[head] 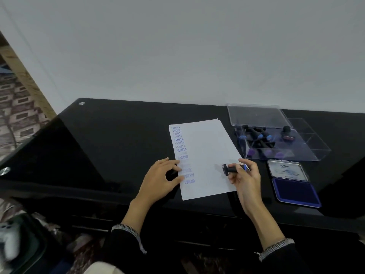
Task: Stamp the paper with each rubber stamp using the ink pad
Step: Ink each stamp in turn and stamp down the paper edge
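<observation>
Fingers (238, 171) of the right hand (245, 179) are curled round a stamp (233, 169), held sideways over the paper (207, 155) — its face is turned toward 9 o'clock. At 9 o'clock of it the left hand (160, 177) is laid with straight fingers on the stamped margin. An open ink pad (292, 184) is seen at 3 o'clock, beside the paper. Farther, at 1 o'clock, more stamps are kept in a clear box (280, 139).

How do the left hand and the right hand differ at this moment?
The left hand lies with spread fingers on the left edge of the paper, while the right hand pinches a black stamp above the paper. The left hand is near the blue prints; the right hand is nearer the open ink pad. Both are over the black table.
</observation>
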Tool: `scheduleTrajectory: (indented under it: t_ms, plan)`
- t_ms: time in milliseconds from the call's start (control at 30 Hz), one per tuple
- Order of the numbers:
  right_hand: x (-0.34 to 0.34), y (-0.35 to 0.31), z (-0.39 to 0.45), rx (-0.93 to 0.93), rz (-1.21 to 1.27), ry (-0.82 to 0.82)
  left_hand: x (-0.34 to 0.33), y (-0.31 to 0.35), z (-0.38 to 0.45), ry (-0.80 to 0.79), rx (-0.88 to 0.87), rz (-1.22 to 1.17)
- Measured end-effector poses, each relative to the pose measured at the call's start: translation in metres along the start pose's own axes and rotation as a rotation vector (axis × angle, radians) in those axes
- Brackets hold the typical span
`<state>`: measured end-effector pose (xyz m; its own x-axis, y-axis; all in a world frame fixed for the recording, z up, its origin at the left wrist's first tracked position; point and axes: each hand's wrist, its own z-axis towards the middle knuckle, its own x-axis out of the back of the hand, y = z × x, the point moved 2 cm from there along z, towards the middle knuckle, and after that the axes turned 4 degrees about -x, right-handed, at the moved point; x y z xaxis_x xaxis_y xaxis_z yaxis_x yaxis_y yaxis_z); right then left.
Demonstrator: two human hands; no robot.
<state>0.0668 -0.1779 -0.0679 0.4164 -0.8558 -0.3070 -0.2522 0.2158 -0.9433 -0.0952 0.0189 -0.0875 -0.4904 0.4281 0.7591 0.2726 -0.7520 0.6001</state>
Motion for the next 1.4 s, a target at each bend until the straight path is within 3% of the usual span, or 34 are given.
scheduleTrajectory:
  t_ms: [133,500,733,1400]
  plan:
    - [-0.007,0.003,-0.003,0.054,-0.205,-0.028,0.0,0.0,0.0,-0.002,0.013,-0.006]
    - [-0.066,0.022,-0.041,0.213,-0.653,-0.361,0.001,-0.001,0.0,0.035,-0.006,-0.029]
    - [-0.068,0.03,-0.045,0.309,-0.743,-0.331,0.0,-0.002,0.002,0.034,0.022,-0.022]
    - [-0.063,0.048,-0.037,0.367,-0.84,-0.381,0.001,-0.001,0.003,0.046,0.017,-0.03]
